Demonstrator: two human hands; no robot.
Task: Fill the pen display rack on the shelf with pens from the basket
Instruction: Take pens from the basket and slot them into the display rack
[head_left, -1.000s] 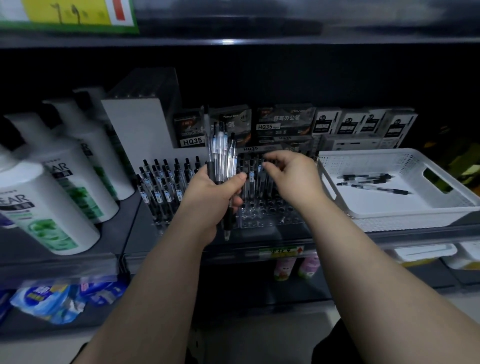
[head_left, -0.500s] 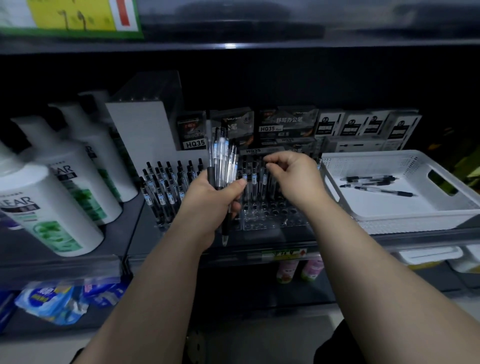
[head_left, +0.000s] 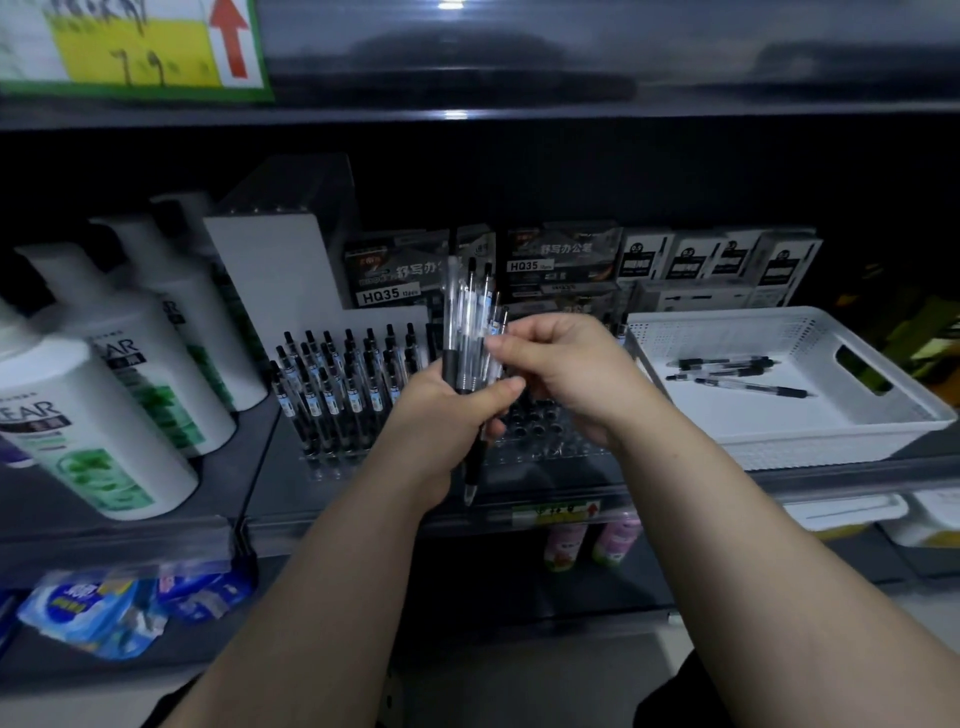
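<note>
The rack (head_left: 332, 467) is packed tight with standing pens (head_left: 332, 384) on its nine-o'clock half, so no gap shows there. Its three-o'clock half has bare holes (head_left: 540, 423), but the left hand (head_left: 441, 415) gripping a bundle of pens (head_left: 467, 332) and the right hand (head_left: 566, 374) pinching at that bundle hang right over them. At twelve o'clock stacked boxes (head_left: 561, 260) wall off the back, and the upper shelf (head_left: 519, 114) caps the headroom. At three o'clock the basket (head_left: 779, 322) stands just beside the rack, open from above. At nine o'clock big bottles (head_left: 104, 415) crowd the shelf. From six o'clock the way in is open.
</note>
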